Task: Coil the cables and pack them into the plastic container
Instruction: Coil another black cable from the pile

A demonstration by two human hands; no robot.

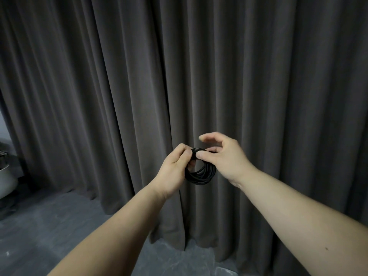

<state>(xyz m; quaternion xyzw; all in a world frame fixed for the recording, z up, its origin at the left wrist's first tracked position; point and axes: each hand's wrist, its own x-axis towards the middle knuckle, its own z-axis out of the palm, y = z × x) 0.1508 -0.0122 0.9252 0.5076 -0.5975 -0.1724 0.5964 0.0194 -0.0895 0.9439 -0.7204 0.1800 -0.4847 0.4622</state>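
Head view: Both bare forearms extend forward from the bottom of the frame and meet near the centre, in front of a dark grey-brown curtain (pixel 258 76) that hangs in heavy vertical folds and fills most of the background. The black cable (pixel 201 172) is wound into a compact round coil of many turns and is held in the air between the two hands, clear of the floor. The left hand (pixel 175 170) is closed on the upper left part of the coil, thumb pressed on top of the strands and fingers curled behind it. The right hand (pixel 223 156) pinches the top of the coil just beside the left thumb, thumb tip against the strands; its remaining fingers are raised and loosely spread above the coil. The two hands are together, thumbs nearly touching. The lower half of the coil hangs free below them. The cable ends cannot be made out.

The floor (pixel 49 226) is dark grey with a stone-like pattern; the curtain hem rests on it. At the far left edge stands a rounded pale grey object (pixel 6 180), only partly in frame and not identifiable.
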